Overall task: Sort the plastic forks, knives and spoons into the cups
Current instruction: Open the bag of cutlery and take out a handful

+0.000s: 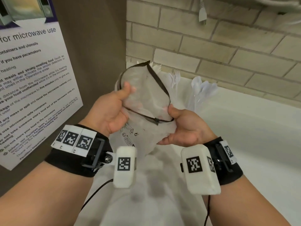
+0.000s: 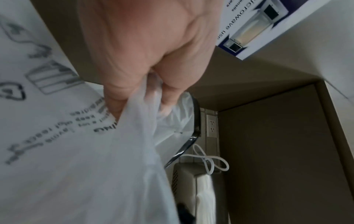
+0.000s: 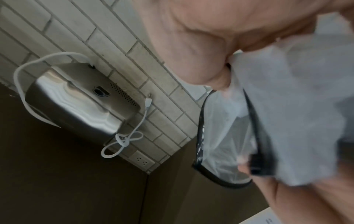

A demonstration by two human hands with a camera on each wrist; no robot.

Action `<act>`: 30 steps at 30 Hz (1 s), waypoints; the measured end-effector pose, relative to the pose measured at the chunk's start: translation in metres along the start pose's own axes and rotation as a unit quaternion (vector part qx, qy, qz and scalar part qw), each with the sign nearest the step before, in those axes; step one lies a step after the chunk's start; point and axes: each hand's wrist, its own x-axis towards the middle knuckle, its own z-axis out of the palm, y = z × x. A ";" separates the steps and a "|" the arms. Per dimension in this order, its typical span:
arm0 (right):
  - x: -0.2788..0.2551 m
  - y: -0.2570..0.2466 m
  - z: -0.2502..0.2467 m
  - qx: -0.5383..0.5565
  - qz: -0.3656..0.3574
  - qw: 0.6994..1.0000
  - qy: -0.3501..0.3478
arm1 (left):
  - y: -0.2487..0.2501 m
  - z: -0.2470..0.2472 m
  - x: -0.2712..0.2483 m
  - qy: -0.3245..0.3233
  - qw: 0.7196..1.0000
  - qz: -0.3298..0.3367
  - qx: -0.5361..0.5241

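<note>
A white counter (image 1: 244,128) runs below a tiled brick wall (image 1: 211,51) across the upper right of the head view, with a microwave notice (image 1: 32,79) filling the left. At centre frame the left hand (image 1: 112,111) pinches one side of a clear zip bag (image 1: 146,98) at its black-edged mouth, thumb curled over the film, and the right hand (image 1: 184,128) pinches the opposite lip near the slider, so the mouth gapes wide. Behind the bag, just right of centre, white forks (image 1: 175,79) stand upright in a container, and spoons (image 1: 202,88) stand in another to their right; the cups themselves are hard to make out. The step looks like emptying or reaching into the bag: I would hold the lips taut and apart, tip it low over the counter, and let pieces slide out slowly so none scatter or knock the upright cutlery.
</note>
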 end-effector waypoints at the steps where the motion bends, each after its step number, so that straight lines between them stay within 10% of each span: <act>1: 0.003 0.002 -0.001 -0.005 0.002 1.000 -0.001 | 0.001 -0.001 0.001 -0.010 0.999 -0.005 -0.039; 8: 0.000 -0.009 0.007 0.087 -0.079 0.981 -0.155 | -0.009 -0.018 0.007 -0.021 0.993 -0.091 -0.067; 11: 0.006 -0.017 0.004 -0.063 -0.228 0.970 -0.060 | -0.019 -0.019 0.004 0.016 0.984 -0.040 0.174; 13: 0.007 -0.020 0.002 -0.164 -0.282 0.945 0.005 | -0.021 -0.027 0.007 0.091 0.875 0.143 0.454; 15: 0.008 -0.021 0.002 -0.233 -0.303 0.924 -0.001 | -0.017 -0.029 0.008 0.007 0.756 0.288 0.587; 19: 0.004 -0.023 0.004 -0.310 -0.322 0.894 -0.028 | -0.017 -0.018 0.010 -0.145 0.690 0.214 0.676; 21: 0.000 -0.022 0.003 -0.368 -0.329 0.869 -0.036 | -0.021 -0.019 0.020 -0.041 0.715 0.203 0.668; 23: 0.001 -0.022 -0.003 -0.507 -0.317 0.801 0.024 | -0.021 -0.017 0.025 0.071 0.852 0.133 0.501; 26: 0.011 -0.018 -0.017 -0.739 -0.249 0.584 0.228 | -0.013 -0.014 0.022 0.075 0.981 0.029 0.178; 28: 0.016 -0.012 -0.023 -0.693 -0.218 0.623 0.288 | -0.011 -0.014 0.016 0.043 0.996 -0.001 0.080; 30: 0.021 -0.005 -0.025 -0.530 -0.228 0.770 0.274 | -0.010 -0.018 0.008 -0.021 0.999 -0.038 0.006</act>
